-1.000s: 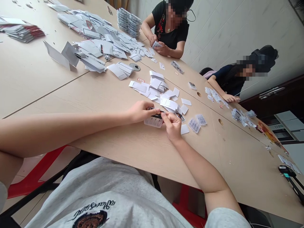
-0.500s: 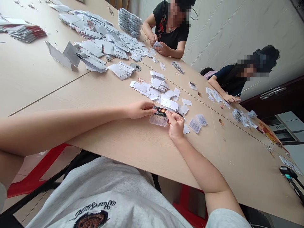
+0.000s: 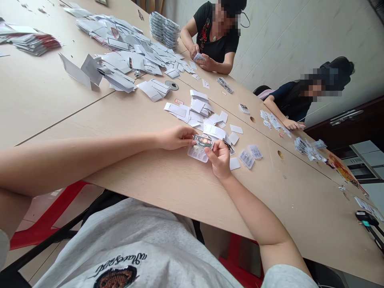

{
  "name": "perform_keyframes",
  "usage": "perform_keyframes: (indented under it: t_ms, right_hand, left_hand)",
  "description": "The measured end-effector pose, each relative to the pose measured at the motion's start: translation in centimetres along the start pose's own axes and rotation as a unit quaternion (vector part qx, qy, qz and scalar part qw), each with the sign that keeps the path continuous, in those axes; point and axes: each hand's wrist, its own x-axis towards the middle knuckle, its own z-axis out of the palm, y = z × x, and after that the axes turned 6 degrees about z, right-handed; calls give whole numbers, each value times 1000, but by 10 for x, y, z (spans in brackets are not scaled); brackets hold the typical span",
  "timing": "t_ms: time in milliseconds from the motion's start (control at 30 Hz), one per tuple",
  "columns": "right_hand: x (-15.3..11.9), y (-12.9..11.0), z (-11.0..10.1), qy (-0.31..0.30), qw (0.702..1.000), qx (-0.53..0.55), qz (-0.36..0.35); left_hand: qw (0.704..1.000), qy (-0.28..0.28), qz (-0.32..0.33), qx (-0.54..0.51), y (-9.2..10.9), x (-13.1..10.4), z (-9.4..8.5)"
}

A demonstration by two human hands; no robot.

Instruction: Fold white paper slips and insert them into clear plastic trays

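Sitting at a long wooden table (image 3: 168, 180), a person in a grey printed shirt (image 3: 132, 248) reaches both bare arms forward over the near edge. The right hand (image 3: 220, 158) and the left hand (image 3: 175, 138) meet over the tabletop, each pinching one end of a small clear plastic packet (image 3: 200, 149) with a dark printed label across its top. The left thumb and fingers clamp the packet's left upper corner; the right thumb and forefinger close on its right side, so the packet hangs between the two hands just above the wood, tilted slightly.

Just beside the right hand lie two more clear packets (image 3: 250, 155) and several loose white cards (image 3: 216, 126). Farther along, a larger heap of white cards and folded paper (image 3: 132, 60) spreads across the table, with stacked clear trays (image 3: 164, 29) behind it. At the far end a person in a black top (image 3: 214, 38) handles a small item with both hands. To the right, another seated person (image 3: 295, 102) rests a hand on the table near scattered packets (image 3: 306, 146).
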Motion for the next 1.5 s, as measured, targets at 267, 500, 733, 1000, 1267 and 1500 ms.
perform_keyframes:
  t_ms: [267, 500, 733, 1000, 1267, 1500]
  right_hand:
    - [-3, -3, 2, 0, 1000, -23, 0]
    - [-2, 1, -2, -21, 999, 47, 9]
    - [4, 4, -5, -14, 995, 51, 84]
    - [8, -2, -5, -16, 989, 65, 132]
    - [7, -3, -5, -60, 984, 86, 147]
    - [14, -9, -14, -109, 964, 68, 234]
  left_hand:
    - [1000, -4, -5, 16, -2, 0, 0]
    - [1000, -12, 1, 13, 2, -1, 1]
    - [1000, 7, 12, 17, 1, -2, 2]
    - [999, -24, -22, -42, 0, -3, 3]
    - [986, -10, -45, -158, 7, -1, -1]
    - [987, -31, -58, -145, 5, -1, -4]
